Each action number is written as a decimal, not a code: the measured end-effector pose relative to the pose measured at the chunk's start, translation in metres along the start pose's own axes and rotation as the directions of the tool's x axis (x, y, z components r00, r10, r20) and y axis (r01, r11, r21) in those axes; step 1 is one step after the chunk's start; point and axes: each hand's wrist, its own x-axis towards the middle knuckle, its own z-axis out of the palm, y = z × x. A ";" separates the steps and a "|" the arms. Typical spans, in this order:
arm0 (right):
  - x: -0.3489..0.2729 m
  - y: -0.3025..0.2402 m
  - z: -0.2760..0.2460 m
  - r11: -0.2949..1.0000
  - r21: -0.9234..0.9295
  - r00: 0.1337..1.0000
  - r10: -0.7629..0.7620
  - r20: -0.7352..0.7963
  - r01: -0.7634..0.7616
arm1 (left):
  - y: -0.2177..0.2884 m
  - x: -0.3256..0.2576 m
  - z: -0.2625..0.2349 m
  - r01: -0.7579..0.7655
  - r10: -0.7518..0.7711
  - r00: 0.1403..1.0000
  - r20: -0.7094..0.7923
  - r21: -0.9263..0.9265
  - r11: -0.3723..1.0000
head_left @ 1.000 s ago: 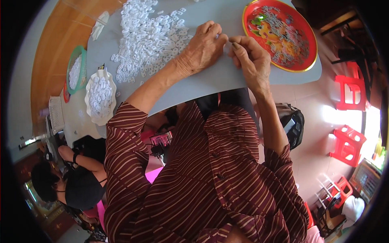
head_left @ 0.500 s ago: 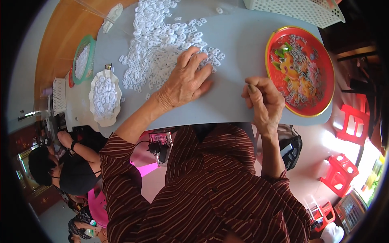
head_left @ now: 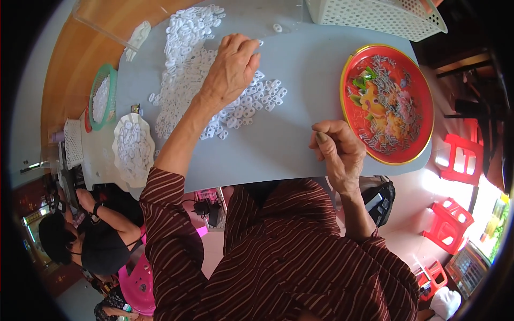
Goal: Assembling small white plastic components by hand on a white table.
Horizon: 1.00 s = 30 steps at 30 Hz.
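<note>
The middle of the frame is filled by a wide grey-blue table top (head_left: 289,123), its near edge bent by the lens. Across its upper left a broad heap of small white plastic ring-shaped pieces (head_left: 187,64) is spread, thinning out toward the centre. At the upper right a round red tray with a yellow rim and a coloured picture (head_left: 388,101) is laid flat, and short thin grey metal pins (head_left: 383,69) are scattered over it. Along the top edge, right of centre, part of a white latticed plastic basket (head_left: 375,13) is seen. At the left edge of the table a white scalloped dish (head_left: 133,150) is heaped with more white pieces, and above it a green-rimmed round basket (head_left: 101,96) is also filled with them.

The left hand (head_left: 230,67) is stretched to the upper centre and laid palm down on the heap, fingers spread and slightly curled over the white pieces; whether a piece is gripped cannot be told. The right hand (head_left: 337,152) is held just left of the red tray, near the table's front edge, its fingers curled shut toward the thumb; anything pinched there is too small to be made out.

In the lower left corner a second person in a dark top (head_left: 101,246) is seated.
</note>
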 end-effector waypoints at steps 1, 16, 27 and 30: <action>0.001 0.000 -0.001 1.000 -0.003 1.000 -0.001 0.006 0.001 | 0.002 -0.002 0.001 0.008 -0.008 1.000 0.015 -0.007 1.000; 0.000 0.006 0.000 1.000 0.008 1.000 -0.021 0.008 0.021 | -0.003 0.044 0.029 -0.168 0.168 0.986 0.004 0.019 0.986; 0.001 0.010 0.000 0.997 -0.027 0.997 -0.071 -0.025 0.070 | -0.081 -0.002 -0.030 0.043 0.002 0.988 -0.155 0.290 0.956; 0.003 0.010 0.001 0.996 -0.009 0.996 -0.088 -0.031 0.087 | -0.102 0.001 -0.025 0.117 -0.077 0.991 -0.107 0.442 0.890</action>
